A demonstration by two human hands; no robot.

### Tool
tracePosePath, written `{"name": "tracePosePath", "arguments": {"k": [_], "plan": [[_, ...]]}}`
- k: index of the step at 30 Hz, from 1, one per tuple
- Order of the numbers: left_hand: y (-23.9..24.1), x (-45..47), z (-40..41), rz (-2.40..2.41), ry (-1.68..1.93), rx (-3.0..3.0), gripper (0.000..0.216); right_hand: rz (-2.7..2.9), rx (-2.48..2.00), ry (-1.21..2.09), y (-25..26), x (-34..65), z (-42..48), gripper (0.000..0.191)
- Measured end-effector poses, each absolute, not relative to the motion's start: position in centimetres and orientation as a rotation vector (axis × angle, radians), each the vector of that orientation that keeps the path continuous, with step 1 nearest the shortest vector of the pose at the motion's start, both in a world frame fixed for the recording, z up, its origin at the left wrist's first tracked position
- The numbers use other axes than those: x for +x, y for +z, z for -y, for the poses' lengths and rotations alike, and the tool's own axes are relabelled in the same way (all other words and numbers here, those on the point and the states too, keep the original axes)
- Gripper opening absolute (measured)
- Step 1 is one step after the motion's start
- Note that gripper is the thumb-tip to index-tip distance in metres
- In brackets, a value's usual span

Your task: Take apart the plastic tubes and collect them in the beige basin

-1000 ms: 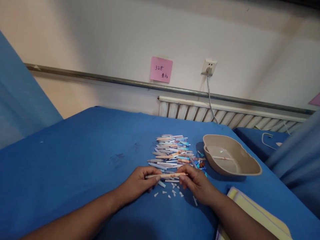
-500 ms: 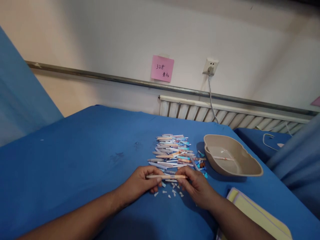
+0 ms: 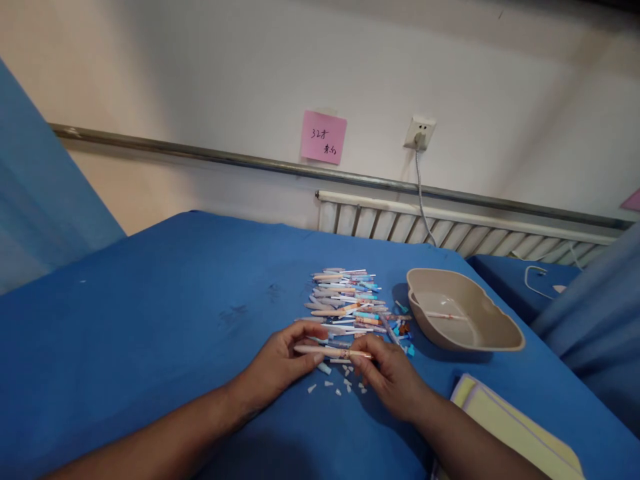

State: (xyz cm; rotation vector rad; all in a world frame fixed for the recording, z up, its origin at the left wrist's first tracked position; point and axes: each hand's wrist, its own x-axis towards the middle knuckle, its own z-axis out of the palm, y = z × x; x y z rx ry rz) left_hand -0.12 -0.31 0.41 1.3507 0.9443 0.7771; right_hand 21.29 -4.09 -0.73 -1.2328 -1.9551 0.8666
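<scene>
A peach-coloured pen is held level by my right hand, whose thumb and fingers pinch its right end. My left hand surrounds the pen's other end with thumb and index finger apart; whether the thumb touches it I cannot tell. Just beyond both hands lies a pile of pens and pen parts, with thin white refills among them. Small white tips are scattered on the blue cloth between my wrists. Blue and brown small pieces lie at the pile's right side.
A beige basin stands right of the pile with one pen-like stick inside. A folded yellow cloth lies near my right forearm. Behind the blue-covered table are a radiator, a wall rail and a plugged-in cable.
My left index finger has lifted and spread away from the thumb, loosening around the pen. The pen has turned slightly in my right hand and its left end sits a little higher.
</scene>
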Motion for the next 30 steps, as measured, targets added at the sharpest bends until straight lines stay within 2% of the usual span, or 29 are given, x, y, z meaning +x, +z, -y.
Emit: {"name": "tracePosePath", "arguments": {"k": [5,11,17,20,24,26,30], "plan": [[0.56,0.04,0.4,-1.0,0.599,1.302,0.039,1.953,-1.228,0.857,-0.74,21.22,4.08,0.021],[0.26,-0.09,0.39,-0.923,0.728,1.34,0.027,1.955,-1.206,0.891,-0.48,20.92,4.31,0.019],[0.5,0.32,0.52,-0.981,0.711,1.281,0.042,1.999,-1.25,0.706,-0.06,20.33,4.43,0.015],[0.45,0.3,0.12,-1.02,0.522,1.318,0.044,2.046,-1.255,0.639,0.03,20.47,4.15,0.014],[0.51,0.1,-0.34,-0.991,0.643,1.419,0.033,2.073,-1.264,0.603,0.06,20.68,3.92,0.016],[0.66,0.06,-0.34,-0.965,0.713,1.419,0.035,2.072,-1.255,0.597,0.07,20.67,3.9,0.016],[0.65,0.0,-0.23,-1.023,0.506,1.371,0.038,2.079,-1.231,0.612,0.1,20.62,3.91,0.015]]}}
